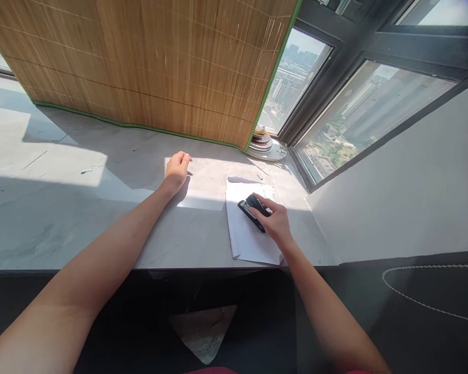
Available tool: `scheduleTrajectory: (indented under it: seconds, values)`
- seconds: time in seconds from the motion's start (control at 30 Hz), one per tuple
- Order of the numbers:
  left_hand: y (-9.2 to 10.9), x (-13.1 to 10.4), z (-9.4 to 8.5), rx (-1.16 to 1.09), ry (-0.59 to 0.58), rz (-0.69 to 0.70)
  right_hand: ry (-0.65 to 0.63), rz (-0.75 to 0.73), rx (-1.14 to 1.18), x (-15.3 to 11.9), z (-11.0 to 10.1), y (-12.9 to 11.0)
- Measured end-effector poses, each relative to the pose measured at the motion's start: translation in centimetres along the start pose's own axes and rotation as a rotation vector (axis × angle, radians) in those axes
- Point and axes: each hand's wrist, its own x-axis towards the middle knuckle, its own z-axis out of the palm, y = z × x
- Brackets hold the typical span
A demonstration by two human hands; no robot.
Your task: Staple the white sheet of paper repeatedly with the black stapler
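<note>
Currently, your right hand (276,221) grips a black stapler (253,218) from above, thumb on the near side and fingers over the upper arm, which appears raised from the base. The stapler lies slantwise over the white paper (253,246), toward its far half; whether its base bears on the paper or hangs just above it cannot be told from this view. Your left hand (177,169) rests apart on the surface (179,239), fingers loosely curled, no object visible in it; how tightly they close cannot be told. Findings on handling: hold the stapler level and squarely between thumb and fingers, with fingertips out of the gap between its arm and base. The paper is unsecured and its far edge seems slightly lifted, so your left hand would serve better flat beside the stapler, steadying the sheet. Note also that the paper's near edge lies close to the front of the surface; avoid dragging it toward you
</note>
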Motion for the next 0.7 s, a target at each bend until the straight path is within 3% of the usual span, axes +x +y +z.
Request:
scheduleTrajectory:
  seconds: [0.1, 0.17, 0.23, 0.33, 0.4, 0.47, 0.57, 0.7]
  values:
    - [0.7, 0.2, -0.4, -0.053, 0.004, -0.032, 0.04, -0.037, -0.023, 3.1, -1.9, 0.4]
    - [1.6, 0.3, -1.2, -0.175, -0.061, -0.05, 0.13, -0.093, -0.115, 5.9, -2.6, 1.5]
    - [2.5, 0.6, -2.6, -0.334, -0.179, -0.043, 0.015, -0.127, -0.291, 8.5, -2.1, 2.9]
    - [3.4, 0.9, -5.3, -0.537, -0.283, -0.011, -0.255, -0.048, -0.491, 10.8, 0.4, 5.0]
    - [3.3, 1.1, -7.1, -0.626, -0.225, 0.026, -0.344, -0.004, -0.588, 11.4, 2.5, 5.6]
    - [3.0, 1.3, -8.7, -0.68, -0.094, 0.074, -0.363, 0.003, -0.649, 11.6, 4.4, 5.4]
    - [2.5, 1.6, -10.7, -0.721, 0.078, 0.151, -0.379, -0.006, -0.696, 11.9, 7.3, 3.3]
    - [2.4, 1.8, -12.7, -0.669, 0.076, 0.267, -0.445, -0.044, -0.706, 12.6, 13.1, -1.3]
